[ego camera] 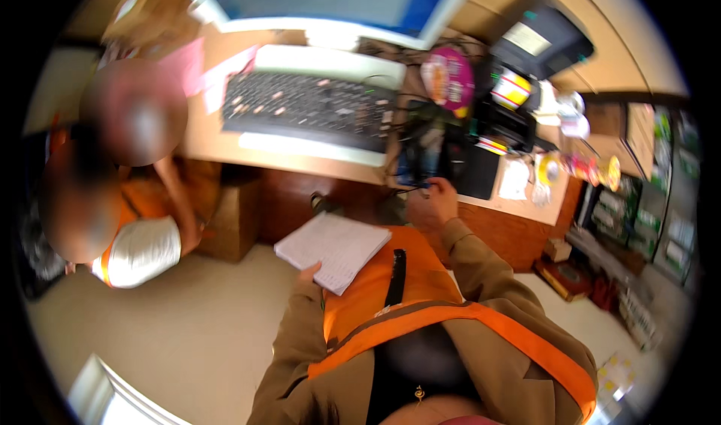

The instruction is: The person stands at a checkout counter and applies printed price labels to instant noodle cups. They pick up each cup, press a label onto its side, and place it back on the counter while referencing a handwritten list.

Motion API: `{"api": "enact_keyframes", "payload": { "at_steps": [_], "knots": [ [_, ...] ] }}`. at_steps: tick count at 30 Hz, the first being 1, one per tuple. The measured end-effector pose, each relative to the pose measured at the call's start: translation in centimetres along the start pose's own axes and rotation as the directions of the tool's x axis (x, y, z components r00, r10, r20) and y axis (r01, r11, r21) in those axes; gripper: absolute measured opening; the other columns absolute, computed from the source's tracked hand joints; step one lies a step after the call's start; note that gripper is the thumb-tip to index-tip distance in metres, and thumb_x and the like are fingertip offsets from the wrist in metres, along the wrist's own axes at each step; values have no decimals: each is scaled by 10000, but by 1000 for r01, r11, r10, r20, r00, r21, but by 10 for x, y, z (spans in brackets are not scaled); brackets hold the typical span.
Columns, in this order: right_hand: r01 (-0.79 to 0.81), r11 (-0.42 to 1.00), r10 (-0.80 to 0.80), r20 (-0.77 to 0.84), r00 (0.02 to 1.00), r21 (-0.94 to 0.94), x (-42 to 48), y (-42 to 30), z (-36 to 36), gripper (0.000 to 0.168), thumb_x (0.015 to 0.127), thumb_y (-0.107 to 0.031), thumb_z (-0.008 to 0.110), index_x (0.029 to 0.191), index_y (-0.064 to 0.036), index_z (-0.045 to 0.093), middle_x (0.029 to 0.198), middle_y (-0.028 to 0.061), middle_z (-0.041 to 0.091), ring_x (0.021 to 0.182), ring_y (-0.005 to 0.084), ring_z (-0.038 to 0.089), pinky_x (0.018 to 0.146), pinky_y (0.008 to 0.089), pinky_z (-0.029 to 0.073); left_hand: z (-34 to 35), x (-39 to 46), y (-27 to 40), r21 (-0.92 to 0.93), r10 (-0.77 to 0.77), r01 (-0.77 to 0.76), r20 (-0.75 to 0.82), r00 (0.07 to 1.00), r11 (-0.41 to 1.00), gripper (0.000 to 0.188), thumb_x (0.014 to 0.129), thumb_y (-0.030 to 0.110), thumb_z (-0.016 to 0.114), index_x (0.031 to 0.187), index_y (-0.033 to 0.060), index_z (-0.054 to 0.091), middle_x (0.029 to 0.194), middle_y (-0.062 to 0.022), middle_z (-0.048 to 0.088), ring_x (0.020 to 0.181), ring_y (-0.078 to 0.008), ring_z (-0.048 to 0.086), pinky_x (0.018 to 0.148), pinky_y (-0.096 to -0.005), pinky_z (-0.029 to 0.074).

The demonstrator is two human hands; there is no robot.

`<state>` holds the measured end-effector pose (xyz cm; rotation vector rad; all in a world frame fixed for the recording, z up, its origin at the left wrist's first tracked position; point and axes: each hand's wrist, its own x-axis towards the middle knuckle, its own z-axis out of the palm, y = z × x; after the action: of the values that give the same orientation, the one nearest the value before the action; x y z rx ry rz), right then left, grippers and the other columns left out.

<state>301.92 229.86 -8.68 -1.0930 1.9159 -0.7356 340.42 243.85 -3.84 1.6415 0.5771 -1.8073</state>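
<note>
My left hand (pixel 310 273) grips the lower left edge of a thick white stack of paper sheets (pixel 332 245). The sheets lie tilted over the front of my orange apron (pixel 366 301), and the top one bears writing. At the desk's front edge, my right hand (pixel 442 200) has its fingers curled beside a dark, cluttered patch with cables and a blue item (pixel 417 166). Blur hides whether those fingers hold anything. A black keyboard (pixel 310 107) sits on the desk left of that patch.
Above the keyboard stands a monitor (pixel 338 0). A black device (pixel 541 33), a purple round object (pixel 449 78) and a tape roll (pixel 546 170) crowd the desk's right side. Two people, one a person in a white top (pixel 146 250), are at the left near a cardboard box (pixel 231 222). Shelves (pixel 642 211) stand right.
</note>
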Motion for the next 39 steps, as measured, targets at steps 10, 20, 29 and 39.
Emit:
{"api": "enact_keyframes", "payload": {
  "at_steps": [10, 20, 29, 39],
  "knots": [
    [-78, 966, 199, -516, 833, 246, 123, 107, -167, 314, 750, -103, 615, 1030, 17, 540, 928, 134, 598, 872, 237, 569, 801, 322, 437, 56, -6, -53, 272, 109, -88, -62, 992, 958, 456, 834, -12, 474, 1271, -25, 340, 1212, -203, 461, 1052, -377, 503, 875, -501, 444],
    [115, 988, -48, -498, 866, 104, 132, 90, -168, 139, 740, -55, 674, 875, -33, 651, 718, 62, 629, 634, 117, 564, 594, 237, 449, 48, -23, -97, 149, 9, 20, -195, 981, 989, 486, 827, -13, 488, 1290, 21, 341, 1223, -166, 465, 1073, -345, 490, 885, -469, 435],
    [60, 932, 70, -341, 938, 356, 138, 104, -183, 165, 762, -112, 687, 873, 2, 643, 790, 53, 635, 700, 105, 571, 644, 219, 453, 49, -19, -114, 89, 25, -10, -172, 985, 996, 440, 830, 9, 489, 1254, -9, 373, 1201, -183, 480, 1074, -342, 490, 889, -455, 439],
    [-283, 644, 465, -70, 882, 711, 136, 66, -182, 246, 776, -144, 648, 926, 48, 611, 839, 77, 621, 705, 146, 593, 618, 246, 458, 37, -6, -121, 30, 28, -23, -182, 983, 999, 416, 799, -30, 523, 1206, -46, 436, 1165, -188, 512, 1061, -340, 494, 900, -428, 425]
  ]
}}
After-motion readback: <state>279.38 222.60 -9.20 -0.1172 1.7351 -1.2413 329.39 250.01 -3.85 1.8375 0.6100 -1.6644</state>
